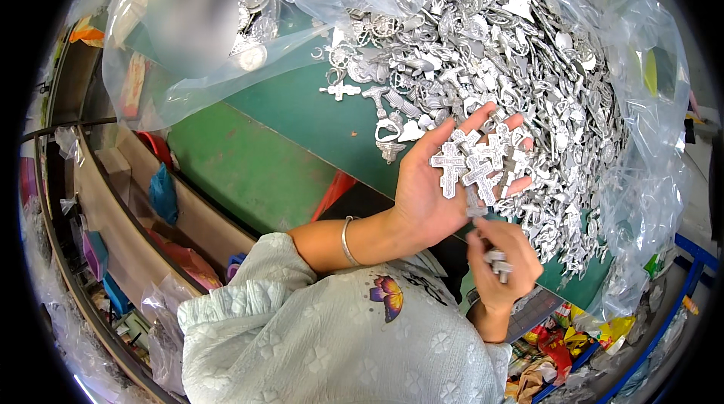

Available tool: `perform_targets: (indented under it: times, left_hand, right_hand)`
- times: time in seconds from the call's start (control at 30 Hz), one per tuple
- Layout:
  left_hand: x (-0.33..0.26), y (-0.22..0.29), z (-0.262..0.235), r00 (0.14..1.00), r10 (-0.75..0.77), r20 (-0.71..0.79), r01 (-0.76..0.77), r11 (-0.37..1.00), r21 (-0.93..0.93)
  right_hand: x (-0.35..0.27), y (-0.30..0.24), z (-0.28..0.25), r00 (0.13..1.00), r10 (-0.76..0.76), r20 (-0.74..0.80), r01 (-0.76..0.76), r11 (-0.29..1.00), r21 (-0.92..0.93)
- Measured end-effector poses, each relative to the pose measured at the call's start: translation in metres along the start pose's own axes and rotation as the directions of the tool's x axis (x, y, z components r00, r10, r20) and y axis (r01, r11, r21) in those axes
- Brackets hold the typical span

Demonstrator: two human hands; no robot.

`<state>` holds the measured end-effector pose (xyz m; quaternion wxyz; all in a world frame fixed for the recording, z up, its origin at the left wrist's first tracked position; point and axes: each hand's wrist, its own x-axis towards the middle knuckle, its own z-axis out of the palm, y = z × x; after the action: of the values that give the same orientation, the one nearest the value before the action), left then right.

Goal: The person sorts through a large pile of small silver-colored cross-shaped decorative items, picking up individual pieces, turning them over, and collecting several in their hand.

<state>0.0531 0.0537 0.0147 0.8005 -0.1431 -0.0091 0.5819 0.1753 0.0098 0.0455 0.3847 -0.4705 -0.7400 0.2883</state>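
My left hand (434, 196) lies palm up, fingers slightly curled, with several silver cross pendants (450, 168) resting across its palm and fingers. Just below it is my right hand (503, 264), closed around small silver metal pieces (498, 262) whose shape is partly covered. Its fingertips meet near the heel of the left palm, by a blurred silver piece (475, 200). Beyond both hands spreads a large heap of silver metal charms (467, 42) of mixed shapes. A single cross pendant (340, 91) lies apart at the heap's left edge, on the green tabletop (283, 113).
Clear plastic sheeting (648, 140) borders the heap on the right and far side. At the left stand brown shelf compartments (124, 215) with a blue bag (162, 194). Colourful wrappers (562, 344) fill a spot at lower right, beside a blue metal frame (648, 336).
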Motion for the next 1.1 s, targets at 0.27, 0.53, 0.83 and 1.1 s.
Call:
perform_targets:
  times: [0.27,0.53,0.83,1.1]
  left_hand:
    - [-0.005,-0.001,0.002,1.000,-0.021,-0.017,0.021,1.000,-0.016]
    - [-0.006,-0.001,0.000,0.999,-0.043,-0.014,0.043,0.999,-0.007]
    - [-0.006,-0.004,0.000,0.999,-0.053,-0.003,0.053,0.999,0.004]
    - [-0.006,-0.004,0.001,0.999,-0.053,0.001,0.053,0.999,0.010]
  right_hand:
    - [0.002,0.006,-0.009,0.747,0.665,-0.002,-0.378,0.427,0.821]
    - [0.000,0.014,-0.007,0.751,0.657,0.072,-0.388,0.350,0.853]
    - [0.000,0.014,-0.008,0.764,0.645,0.038,-0.365,0.383,0.849]
    - [0.000,0.016,-0.007,0.778,0.628,0.036,-0.338,0.368,0.866]
